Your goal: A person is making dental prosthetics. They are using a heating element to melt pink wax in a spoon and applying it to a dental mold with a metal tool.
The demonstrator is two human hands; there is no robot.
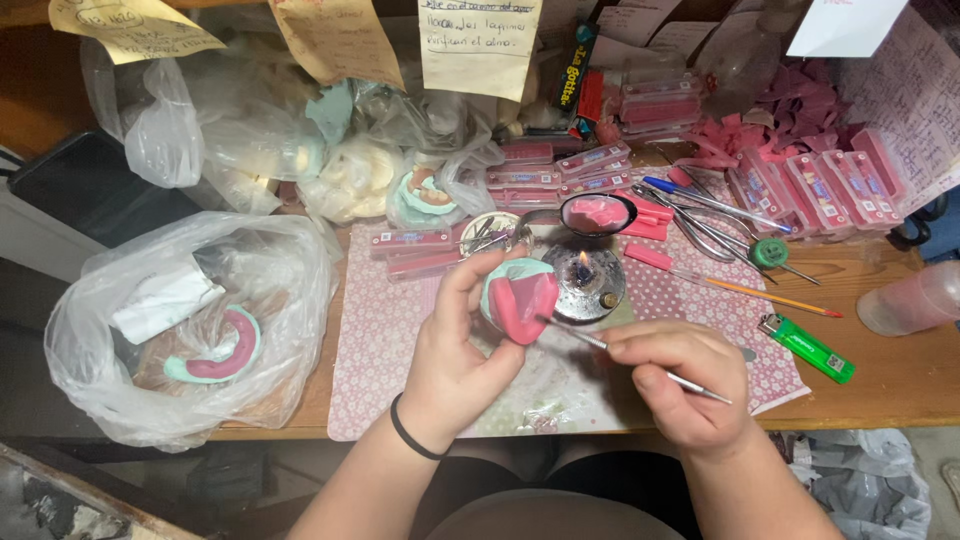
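Right hand [680, 385]: closest to the camera, fingers closed round a thin metal tool [640, 362], its tip touching the pink wax.
Left hand [462, 352]: fingers curled round a green dental cast with pink wax [518, 296], held up above the patterned mat [385, 340].
Burner [587, 278]: small lit flame, just behind the cast.
Spoon [598, 213]: holds pink wax, behind the burner.
Lighter [808, 347]: green, on the mat's right edge.
Plastic bag [180, 330]: far left, another cast inside.

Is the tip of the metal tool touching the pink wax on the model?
Touching. The head view shows the metal tool tip resting against the pink wax, no gap visible.
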